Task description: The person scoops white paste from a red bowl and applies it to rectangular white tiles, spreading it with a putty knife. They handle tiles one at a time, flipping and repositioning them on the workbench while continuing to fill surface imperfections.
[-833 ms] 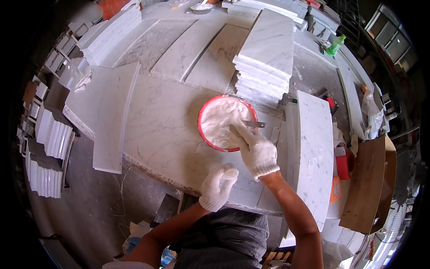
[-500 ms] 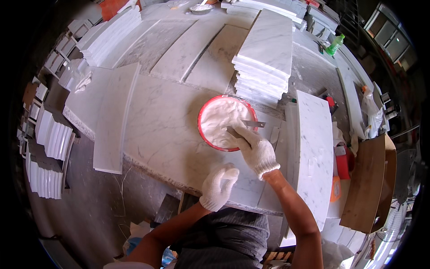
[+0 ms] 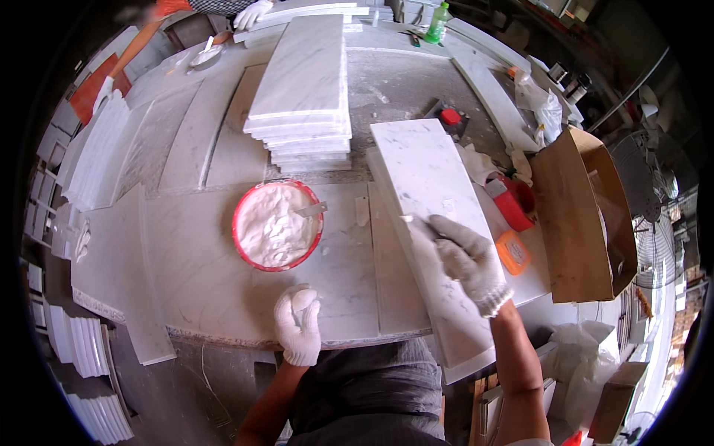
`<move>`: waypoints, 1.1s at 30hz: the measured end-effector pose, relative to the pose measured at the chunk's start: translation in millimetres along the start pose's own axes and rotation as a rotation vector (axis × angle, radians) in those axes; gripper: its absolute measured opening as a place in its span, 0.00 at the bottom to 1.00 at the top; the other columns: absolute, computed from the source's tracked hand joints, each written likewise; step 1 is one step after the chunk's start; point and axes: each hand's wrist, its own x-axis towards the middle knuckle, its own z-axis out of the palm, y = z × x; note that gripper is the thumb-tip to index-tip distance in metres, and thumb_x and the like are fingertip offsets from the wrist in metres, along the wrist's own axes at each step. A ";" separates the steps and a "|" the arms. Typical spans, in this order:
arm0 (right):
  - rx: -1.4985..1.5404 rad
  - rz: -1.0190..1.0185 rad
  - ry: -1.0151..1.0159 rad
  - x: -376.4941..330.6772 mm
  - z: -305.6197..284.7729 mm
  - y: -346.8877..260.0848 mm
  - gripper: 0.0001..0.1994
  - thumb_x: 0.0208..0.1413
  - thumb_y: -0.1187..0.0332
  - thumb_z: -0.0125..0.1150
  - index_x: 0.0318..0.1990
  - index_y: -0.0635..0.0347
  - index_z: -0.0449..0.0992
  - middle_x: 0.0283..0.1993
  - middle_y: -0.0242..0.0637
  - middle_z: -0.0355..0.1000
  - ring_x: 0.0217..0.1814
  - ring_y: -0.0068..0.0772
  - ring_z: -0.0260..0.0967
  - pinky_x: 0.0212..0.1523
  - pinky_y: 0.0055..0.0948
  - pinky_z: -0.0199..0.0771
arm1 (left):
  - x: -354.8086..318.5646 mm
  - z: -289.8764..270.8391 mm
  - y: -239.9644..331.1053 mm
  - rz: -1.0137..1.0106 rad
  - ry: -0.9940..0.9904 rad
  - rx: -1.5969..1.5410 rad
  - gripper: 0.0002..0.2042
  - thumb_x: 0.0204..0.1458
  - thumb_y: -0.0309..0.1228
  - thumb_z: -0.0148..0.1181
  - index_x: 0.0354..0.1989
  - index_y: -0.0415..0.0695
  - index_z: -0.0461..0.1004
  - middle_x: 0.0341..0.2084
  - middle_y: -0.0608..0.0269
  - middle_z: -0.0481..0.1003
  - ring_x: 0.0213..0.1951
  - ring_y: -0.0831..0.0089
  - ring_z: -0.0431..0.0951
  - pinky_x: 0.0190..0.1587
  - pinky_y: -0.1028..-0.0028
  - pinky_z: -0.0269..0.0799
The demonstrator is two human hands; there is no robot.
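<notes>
My right hand [image 3: 472, 267], in a white knit glove, is closed around a putty knife [image 3: 422, 229] whose blurred blade carries a dab of white paste at the tip. It is over a long white marble slab [image 3: 416, 156] lying on the right of the table. My left hand [image 3: 299, 327], gloved too, hovers by the table's front edge with its fingers curled in; nothing shows between them. Beyond it stands a red-rimmed tub [image 3: 236, 236] of white paste [image 3: 275, 223], with a flat metal scraper [image 3: 312, 209] resting across its right rim.
A tall stack of marble slabs [image 3: 297, 74] rises behind the tub. To the right are a red tape roll [image 3: 513, 204], an orange box [image 3: 513, 251] and an open cardboard box [image 3: 573, 215]. A green bottle [image 3: 437, 24] stands far back. Another person's gloved hand [image 3: 253, 15] rests on slabs.
My view has turned right. My right hand has left the paste tub and come over the marble slab, bringing the putty knife with paste. My left hand stays curled near the table edge.
</notes>
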 end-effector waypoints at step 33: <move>-0.968 -0.362 0.350 5.7 -86.9 51.4 0.17 0.59 0.67 0.58 0.56 0.49 0.76 0.33 0.46 0.72 0.32 0.48 0.73 0.33 0.41 0.73 | -17.6 66.5 51.2 0.016 -0.232 0.052 0.12 0.52 0.21 0.63 0.45 0.39 0.73 0.45 0.57 0.76 0.47 0.68 0.75 0.52 0.69 0.70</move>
